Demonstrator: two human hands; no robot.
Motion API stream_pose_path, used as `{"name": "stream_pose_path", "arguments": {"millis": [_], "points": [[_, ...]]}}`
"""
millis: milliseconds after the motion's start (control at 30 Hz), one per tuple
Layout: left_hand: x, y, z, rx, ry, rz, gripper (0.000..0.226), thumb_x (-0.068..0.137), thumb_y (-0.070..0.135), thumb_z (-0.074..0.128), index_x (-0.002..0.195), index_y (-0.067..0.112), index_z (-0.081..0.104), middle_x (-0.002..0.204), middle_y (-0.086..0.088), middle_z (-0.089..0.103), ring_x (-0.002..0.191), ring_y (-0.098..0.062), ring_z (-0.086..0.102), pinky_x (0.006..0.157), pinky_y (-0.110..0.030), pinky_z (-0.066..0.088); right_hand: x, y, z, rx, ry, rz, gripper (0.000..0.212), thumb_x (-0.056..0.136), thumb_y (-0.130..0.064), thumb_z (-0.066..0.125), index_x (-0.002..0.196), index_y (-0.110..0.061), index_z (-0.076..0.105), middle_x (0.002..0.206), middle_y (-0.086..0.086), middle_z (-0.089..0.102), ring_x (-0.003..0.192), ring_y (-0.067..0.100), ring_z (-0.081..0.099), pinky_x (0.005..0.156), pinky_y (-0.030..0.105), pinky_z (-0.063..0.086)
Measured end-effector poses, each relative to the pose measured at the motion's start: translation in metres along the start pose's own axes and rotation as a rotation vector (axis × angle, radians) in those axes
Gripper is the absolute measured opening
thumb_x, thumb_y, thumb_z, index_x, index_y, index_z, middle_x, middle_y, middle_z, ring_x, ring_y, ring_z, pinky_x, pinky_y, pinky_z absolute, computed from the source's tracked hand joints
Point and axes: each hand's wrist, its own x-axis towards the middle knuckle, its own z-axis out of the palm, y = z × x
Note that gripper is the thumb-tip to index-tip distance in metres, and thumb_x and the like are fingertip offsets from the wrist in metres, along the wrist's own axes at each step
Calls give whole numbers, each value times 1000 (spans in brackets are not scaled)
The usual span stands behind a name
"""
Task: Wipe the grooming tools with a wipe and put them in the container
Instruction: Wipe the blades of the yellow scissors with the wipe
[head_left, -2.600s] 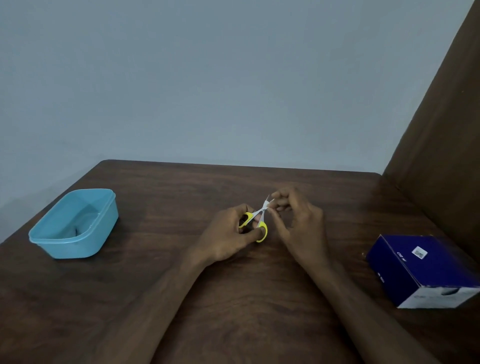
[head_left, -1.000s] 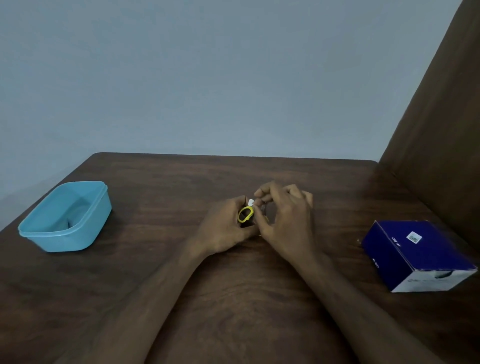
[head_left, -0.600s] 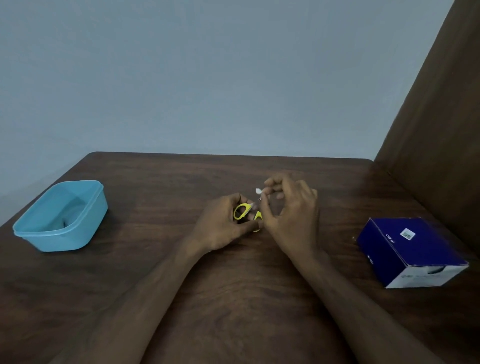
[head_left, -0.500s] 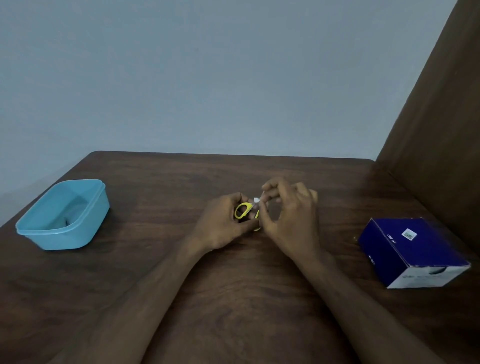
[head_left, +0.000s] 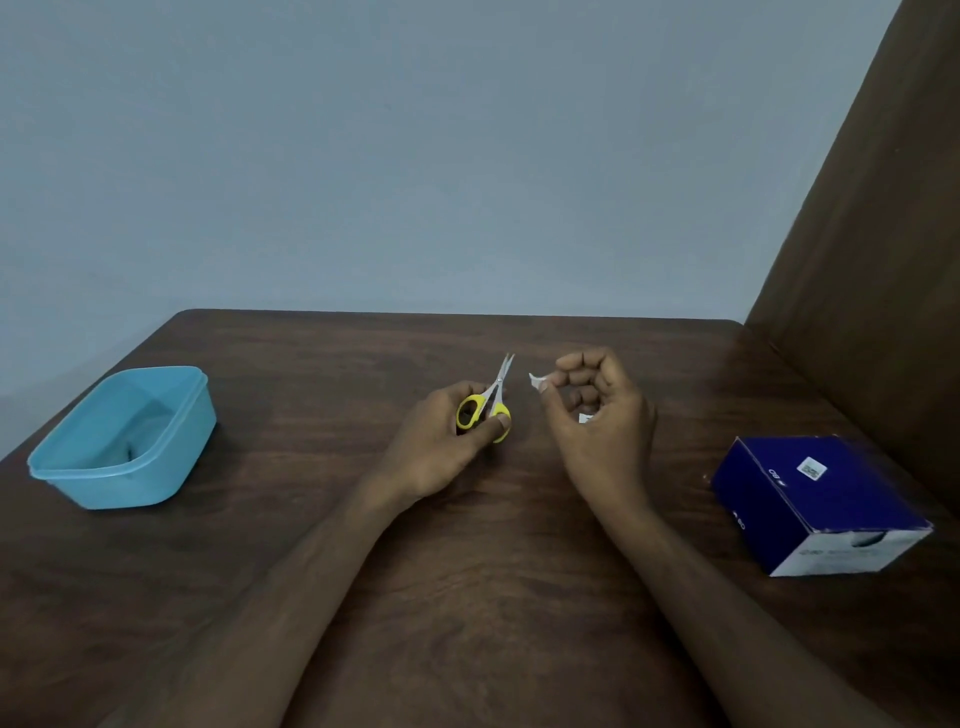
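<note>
- dark brown wooden table set against a plain pale blue-grey wall; a brown panel rises along the right side.
- left hand: fingers curled round the yellow handles of a small pair of scissors, thumb laid across the nearer loop; the metal blades are together and point away from the person, slightly to the right.
- right hand: just beside the scissors but apart from them; thumb and forefinger pinch a small white wipe, one corner jutting left toward the blades; the other fingers are curled in toward the palm, where a further bit of white shows.
- light blue plastic container: open-topped, standing near the left edge of the table, well apart from both hands; a small dark item lies on its floor, too indistinct to identify.
- dark blue cardboard box: with a white end face and a small white label on top, standing near the right edge of the table, beside the brown panel.
</note>
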Motion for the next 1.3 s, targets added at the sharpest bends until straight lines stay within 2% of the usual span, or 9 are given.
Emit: {"name": "stream_pose_path", "arguments": {"millis": [233, 400, 500, 567, 667, 867, 967, 1067, 1300], "points": [[1, 4, 0, -123, -37, 13, 17, 109, 21, 60, 119, 10, 68, 84, 9, 60, 73, -2, 51, 70, -20, 42, -5, -2, 6, -23, -66, -48, 27, 85, -11, 84, 100, -22, 64, 83, -12, 76, 63, 6, 68, 61, 15, 46], [2, 8, -1, -208, -21, -39, 29, 113, 19, 51, 113, -6, 66, 71, 10, 48, 56, 1, 40, 56, -18, 34, -5, -4, 6, -51, -74, -105, 26, 85, -13, 84, 101, -19, 65, 83, -15, 75, 64, 5, 69, 62, 15, 48], [-1, 13, 0, -324, -52, -58, 32, 114, 25, 47, 110, 11, 75, 72, 3, 55, 62, -11, 44, 53, -22, 33, -6, -6, 4, -103, -96, -205, 26, 85, -13, 85, 102, -18, 67, 85, -17, 75, 64, 6, 69, 67, 22, 54], [-1, 13, -2, -301, -67, -58, 32, 112, 32, 48, 110, 20, 77, 81, -6, 58, 71, -24, 43, 55, -26, 34, -6, -4, 6, -148, -136, -253, 26, 86, -16, 86, 103, -21, 67, 86, -18, 75, 63, 6, 67, 70, 31, 58], [0, 9, -4, -288, -96, -38, 33, 114, 21, 46, 115, 9, 77, 91, -7, 66, 79, -16, 54, 58, -19, 41, -8, -2, 10, -265, -204, -310, 27, 83, -20, 83, 100, -32, 65, 86, -20, 74, 63, 3, 65, 74, 45, 58], [0, 10, -7, -491, -80, -95, 29, 112, 17, 49, 122, 12, 76, 91, 5, 75, 84, -3, 64, 62, -15, 50, -9, 2, 7, -246, -349, -300, 22, 80, -17, 78, 95, -28, 66, 80, -19, 71, 57, 4, 62, 66, 39, 57], [0, 12, -7, -501, -67, -107, 30, 112, 17, 50, 126, 10, 76, 97, 5, 77, 88, -2, 64, 65, -15, 52, -6, -4, 4, -185, -217, -299, 23, 80, -9, 81, 95, -22, 69, 76, -16, 72, 56, 6, 63, 63, 35, 57], [-1, 11, -7, -468, -94, -92, 29, 111, 18, 52, 123, 16, 78, 101, 7, 77, 90, 1, 63, 67, -16, 52, 0, -6, 2, -251, -47, -339, 23, 84, -18, 84, 96, -26, 66, 81, -18, 74, 57, 2, 64, 76, 40, 56], [-2, 8, -8, -441, -108, -72, 25, 110, 15, 55, 121, 16, 79, 96, 10, 77, 92, 2, 65, 83, -17, 57, -3, -2, 4, -494, -202, -369, 23, 84, -24, 80, 98, -33, 63, 80, -20, 72, 64, -2, 62, 84, 46, 48]]}}
